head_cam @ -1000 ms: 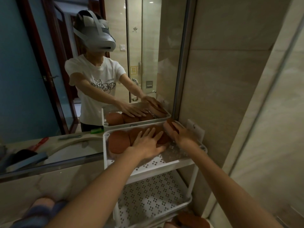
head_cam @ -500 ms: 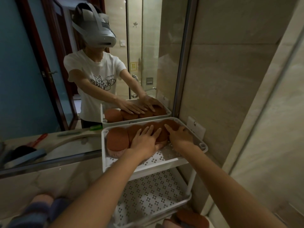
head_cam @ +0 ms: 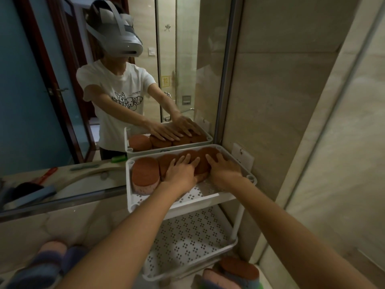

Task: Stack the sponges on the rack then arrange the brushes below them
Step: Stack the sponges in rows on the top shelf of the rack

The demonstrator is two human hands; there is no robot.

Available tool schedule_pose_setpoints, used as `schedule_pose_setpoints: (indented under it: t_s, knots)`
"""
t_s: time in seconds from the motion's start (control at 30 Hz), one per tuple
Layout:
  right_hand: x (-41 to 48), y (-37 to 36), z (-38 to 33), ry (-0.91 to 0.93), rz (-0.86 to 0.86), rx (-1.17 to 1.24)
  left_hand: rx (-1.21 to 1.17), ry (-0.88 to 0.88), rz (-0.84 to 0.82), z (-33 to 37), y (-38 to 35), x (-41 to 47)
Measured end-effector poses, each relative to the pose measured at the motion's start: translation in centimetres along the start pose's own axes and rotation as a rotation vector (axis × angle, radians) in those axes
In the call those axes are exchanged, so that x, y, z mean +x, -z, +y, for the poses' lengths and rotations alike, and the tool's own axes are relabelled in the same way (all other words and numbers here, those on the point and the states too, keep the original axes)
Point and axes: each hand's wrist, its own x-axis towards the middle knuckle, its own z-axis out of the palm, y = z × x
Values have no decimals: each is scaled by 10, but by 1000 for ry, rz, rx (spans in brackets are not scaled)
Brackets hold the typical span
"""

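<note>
Nearest, below the rack's front right corner, a brown-topped spare sponge (head_cam: 239, 269) lies on the floor. Above it, the lower shelf (head_cam: 187, 243) of the white rack (head_cam: 239, 224) shows only its perforated floor. On the top shelf (head_cam: 210, 198), a row of brown-topped sponges (head_cam: 145, 173) stands along the far edge, from the left corner to the right. Left hand (head_cam: 180, 174) lies flat on the middle sponges, fingers spread, grip apart. Right hand (head_cam: 224, 170) lies flat on the rightmost sponges, fingers extended, grip likewise apart. Farthest, a mirror (head_cam: 104, 90) behind the rack reflects the person and the row.
</note>
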Motion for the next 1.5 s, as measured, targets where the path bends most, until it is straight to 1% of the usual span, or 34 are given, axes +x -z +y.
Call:
schedule_pose_setpoints:
  t_s: [0.07,0.13,0.17,0.2,0.23,0.27,0.33,0.43,0.53,0.6,0.67,0.7,0.77,0.83,0.87,0.9,0.97,1.07,1.17,1.23,1.3,1.37,1.43,1.47,1.5]
  knots:
    - [-7,3,7,35,-1,44,-82,11,-35,1,6,-2]
    - [-19,6,11,85,62,87,-307,34,-39,1,14,-6]
    - [-26,9,11,115,123,119,-454,44,13,3,19,-9]
    - [-32,10,9,132,199,158,-569,52,112,6,24,-12]
    - [-39,11,7,133,278,200,-622,73,218,9,28,-16]
    - [-46,12,4,127,355,240,-626,101,304,13,32,-20]
    - [-62,9,-3,141,472,304,-589,134,423,21,39,-34]
    - [-94,-8,-12,244,639,428,-614,102,570,30,42,-69]
    - [-133,-37,-19,266,731,549,-712,38,646,34,28,-114]
    - [-156,-66,-20,243,741,618,-772,40,652,36,8,-141]
    - [-175,-104,-16,167,669,674,-854,98,583,36,-23,-161]
    - [-184,-125,-13,112,588,669,-869,139,518,37,-43,-169]
    - [-194,-167,-2,5,351,568,-866,226,370,39,-84,-184]
    - [-200,-198,10,-50,85,412,-920,315,227,39,-122,-197]
    - [-202,-207,15,-68,-23,384,-954,356,159,38,-137,-204]
    - [-204,-212,18,-84,-103,383,-980,395,99,36,-151,-210]
    - [-209,-219,21,-78,-170,330,-975,464,12,33,-173,-219]
    - [-216,-230,23,-11,-179,148,-917,510,-78,30,-193,-228]
    - [-219,-242,25,-8,-104,120,-971,527,-165,33,-196,-233]
    - [-222,-245,27,-2,-68,112,-1010,553,-190,35,-195,-235]
    - [-225,-245,27,6,-4,150,-1063,597,-206,36,-193,-235]
    - [-229,-242,24,61,131,226,-1171,647,-236,38,-192,-233]
    - [-234,-241,16,185,283,282,-1321,720,-300,40,-188,-229]
    - [-237,-240,10,253,314,326,-1396,739,-330,42,-185,-228]
    - [-239,-239,4,310,297,372,-1457,754,-337,42,-183,-227]
